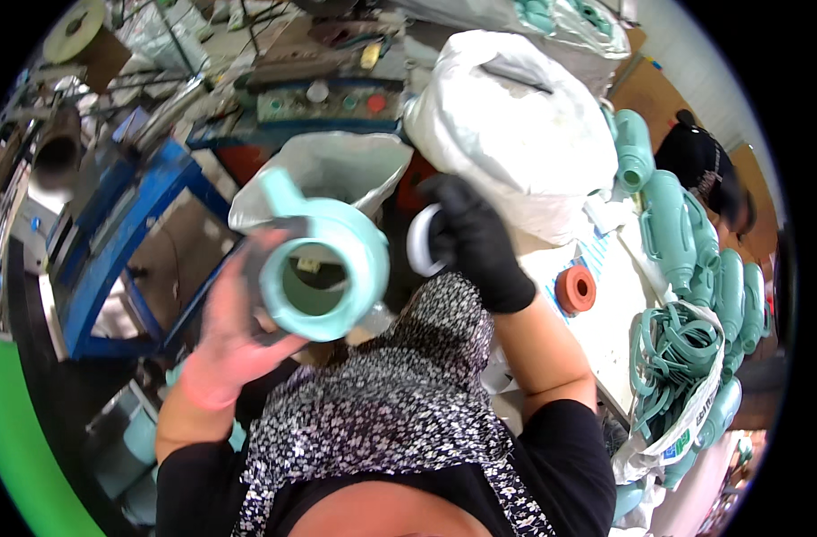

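My left hand (219, 345), in a pink glove with dark finger patches, is wrapped round a pale teal plastic jug (371, 259). The jug's wide round opening faces up toward me, and a spout-like piece sticks out at its upper left. To the right of it, my right hand (482, 242) wears a black glove and grips a white ring (417, 242) at its edge. A small gap lies between the ring and the jug. Whether the ring is a tape roll or a plastic part I cannot tell.
A white sack (516, 116) stands ahead, beside a lined bin (373, 159). On the right-hand table (552, 259) lies a reddish-brown roll (576, 289). Beyond are several teal bottles (668, 233) and a bag of teal strips (672, 358). A blue frame (113, 286) stands left; a person (704, 170) is far right.
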Motion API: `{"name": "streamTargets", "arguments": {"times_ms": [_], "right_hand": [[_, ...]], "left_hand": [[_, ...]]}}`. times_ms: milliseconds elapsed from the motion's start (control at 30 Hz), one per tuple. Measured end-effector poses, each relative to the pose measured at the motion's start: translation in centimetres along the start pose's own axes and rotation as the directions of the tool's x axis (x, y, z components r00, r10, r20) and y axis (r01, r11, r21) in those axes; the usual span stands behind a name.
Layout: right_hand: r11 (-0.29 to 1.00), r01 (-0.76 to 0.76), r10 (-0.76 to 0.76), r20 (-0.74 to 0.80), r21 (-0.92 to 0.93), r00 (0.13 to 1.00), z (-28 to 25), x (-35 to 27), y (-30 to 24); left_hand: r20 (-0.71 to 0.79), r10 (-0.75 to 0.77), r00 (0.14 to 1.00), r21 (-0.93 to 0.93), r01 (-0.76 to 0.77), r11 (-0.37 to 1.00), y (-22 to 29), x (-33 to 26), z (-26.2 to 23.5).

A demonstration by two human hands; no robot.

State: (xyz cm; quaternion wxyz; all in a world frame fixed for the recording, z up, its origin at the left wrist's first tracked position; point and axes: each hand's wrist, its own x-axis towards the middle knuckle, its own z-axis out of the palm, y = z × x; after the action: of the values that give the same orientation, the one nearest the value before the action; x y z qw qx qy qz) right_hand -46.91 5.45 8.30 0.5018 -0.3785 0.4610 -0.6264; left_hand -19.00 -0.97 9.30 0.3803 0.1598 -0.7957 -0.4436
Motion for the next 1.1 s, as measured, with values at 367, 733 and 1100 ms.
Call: {"name": "streamTargets", "arguments": {"times_ms": [367, 733, 1100], "right_hand": [[0.554, 0.525, -0.479, 0.269, -0.646, 0.836, 4.5, -6.2, 11.4], [0.427, 0.659, -0.359, 0.553, -0.62, 0.752, 3.2, -9.4, 3.7], [0.3, 0.652, -0.053, 0.671, -0.696, 0.74, -1.0, -13.6, 5.1]], "left_hand": [[-0.077, -0.165, 0.983, 0.206, 0.178, 0.962, -3.8, -6.2, 4.1], [0.232, -0.007, 0.973, 0.172, -0.034, 0.985, -5.3, -3.1, 7.7], [0.542, 0.162, 0.824, 0.045, -0.221, 0.974, -4.3, -1.3, 12.1]]}}
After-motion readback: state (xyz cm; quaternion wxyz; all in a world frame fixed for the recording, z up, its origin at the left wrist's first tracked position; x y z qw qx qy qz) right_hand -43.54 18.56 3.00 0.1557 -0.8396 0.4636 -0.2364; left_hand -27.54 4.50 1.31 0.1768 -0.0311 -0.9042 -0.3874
